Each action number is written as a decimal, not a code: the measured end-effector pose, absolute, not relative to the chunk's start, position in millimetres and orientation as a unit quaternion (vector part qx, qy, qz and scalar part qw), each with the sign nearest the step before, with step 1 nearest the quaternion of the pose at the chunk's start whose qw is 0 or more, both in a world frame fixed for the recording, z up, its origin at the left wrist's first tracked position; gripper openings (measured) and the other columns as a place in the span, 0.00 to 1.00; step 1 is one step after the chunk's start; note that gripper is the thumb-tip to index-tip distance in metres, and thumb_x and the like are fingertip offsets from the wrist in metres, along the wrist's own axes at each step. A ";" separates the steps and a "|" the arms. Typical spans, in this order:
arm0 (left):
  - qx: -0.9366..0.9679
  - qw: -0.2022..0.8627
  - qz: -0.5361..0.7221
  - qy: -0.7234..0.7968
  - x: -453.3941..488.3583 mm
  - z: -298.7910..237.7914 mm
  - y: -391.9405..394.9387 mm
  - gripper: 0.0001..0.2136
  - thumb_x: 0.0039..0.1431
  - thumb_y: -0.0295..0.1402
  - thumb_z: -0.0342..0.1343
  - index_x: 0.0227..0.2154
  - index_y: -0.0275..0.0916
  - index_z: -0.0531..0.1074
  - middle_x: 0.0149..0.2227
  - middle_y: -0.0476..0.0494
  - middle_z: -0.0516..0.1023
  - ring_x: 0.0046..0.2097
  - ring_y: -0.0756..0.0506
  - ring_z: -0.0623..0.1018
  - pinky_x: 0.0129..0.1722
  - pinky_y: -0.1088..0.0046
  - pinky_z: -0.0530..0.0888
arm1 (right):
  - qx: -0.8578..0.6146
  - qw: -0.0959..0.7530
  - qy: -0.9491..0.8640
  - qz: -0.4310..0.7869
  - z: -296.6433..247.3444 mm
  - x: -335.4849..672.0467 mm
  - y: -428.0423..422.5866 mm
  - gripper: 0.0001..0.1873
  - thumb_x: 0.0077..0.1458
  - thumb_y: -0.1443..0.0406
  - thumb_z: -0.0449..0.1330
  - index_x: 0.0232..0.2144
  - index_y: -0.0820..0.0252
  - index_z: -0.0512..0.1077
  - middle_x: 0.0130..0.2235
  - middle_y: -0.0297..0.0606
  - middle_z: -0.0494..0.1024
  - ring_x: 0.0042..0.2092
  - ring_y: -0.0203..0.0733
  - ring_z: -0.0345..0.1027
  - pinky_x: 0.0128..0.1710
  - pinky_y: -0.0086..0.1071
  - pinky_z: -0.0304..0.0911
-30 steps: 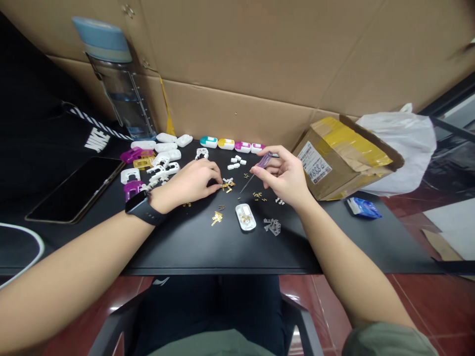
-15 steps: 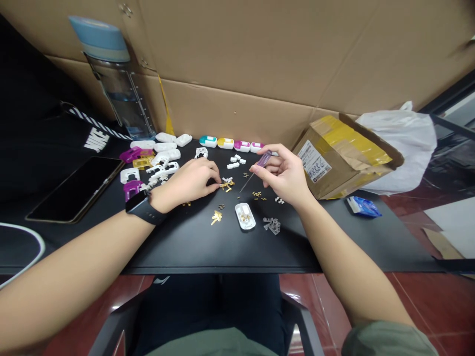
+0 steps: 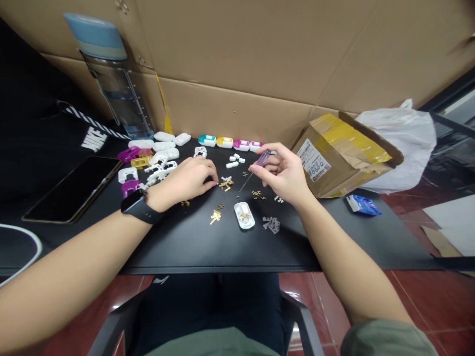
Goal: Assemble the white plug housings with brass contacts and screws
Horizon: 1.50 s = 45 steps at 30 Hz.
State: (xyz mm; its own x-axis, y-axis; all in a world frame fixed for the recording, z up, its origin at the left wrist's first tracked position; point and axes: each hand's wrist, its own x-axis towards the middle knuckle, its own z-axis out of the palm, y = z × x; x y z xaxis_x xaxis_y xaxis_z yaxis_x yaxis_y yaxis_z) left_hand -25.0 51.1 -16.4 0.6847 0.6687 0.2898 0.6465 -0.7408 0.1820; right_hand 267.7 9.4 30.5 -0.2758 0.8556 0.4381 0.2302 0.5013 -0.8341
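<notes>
Pinched in the right hand (image 3: 284, 173), a purple-handled screwdriver (image 3: 262, 158); the left hand (image 3: 187, 180) is curled low, its fingertips (image 3: 213, 182) at the table, and whether they hold anything I cannot tell.
Screwdriver's thin shaft slants down toward the black tabletop (image 3: 185, 247), its tip just above it; small brass parts (image 3: 225, 185) lie just beside the left fingertips; a white open housing (image 3: 244, 215) with brass inside sits nearer the person; a row of white shells with coloured tops (image 3: 228, 142) lines the far side; a taped cardboard box (image 3: 334, 160) stands to the right; a black smartwatch (image 3: 140, 207) circles the left wrist.
</notes>
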 end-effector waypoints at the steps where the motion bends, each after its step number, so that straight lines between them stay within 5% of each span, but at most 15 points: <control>1: 0.917 0.032 0.170 0.358 -25.1 -16.3 51.3 0.07 0.71 0.31 0.60 0.39 0.41 0.84 0.46 0.41 0.86 0.49 0.37 0.82 0.53 0.57 0.74 | -0.373 0.471 -0.727 0.332 30.8 267.8 9.6 0.22 0.59 0.53 0.77 0.49 0.52 0.74 0.28 0.25 0.76 0.21 0.33 0.70 0.22 0.30 0.60; 17: 0.895 0.008 0.160 0.416 -27.2 -21.0 45.2 0.15 0.80 0.36 0.42 0.40 0.41 0.72 0.48 0.36 0.82 0.52 0.33 0.74 0.48 0.55 0.68 | -0.367 0.473 -0.732 0.326 30.8 268.5 9.7 0.22 0.60 0.55 0.77 0.49 0.52 0.74 0.28 0.25 0.76 0.22 0.33 0.70 0.22 0.30 0.61; 31: 0.896 0.004 0.108 0.431 -23.9 -13.7 42.5 0.19 0.80 0.38 0.38 0.39 0.40 0.73 0.49 0.34 0.81 0.53 0.32 0.74 0.48 0.51 0.70 | -0.363 0.476 -0.730 0.329 32.8 268.7 9.5 0.22 0.60 0.55 0.77 0.50 0.52 0.74 0.28 0.25 0.76 0.22 0.32 0.70 0.22 0.30 0.60; 45: 0.900 0.083 0.147 0.401 -26.5 -21.6 49.5 0.09 0.77 0.38 0.52 0.43 0.42 0.75 0.50 0.38 0.81 0.55 0.34 0.73 0.53 0.55 0.68 | -0.378 0.471 -0.729 0.322 34.9 268.9 7.8 0.24 0.59 0.51 0.77 0.49 0.50 0.74 0.28 0.26 0.76 0.22 0.35 0.70 0.22 0.33 0.62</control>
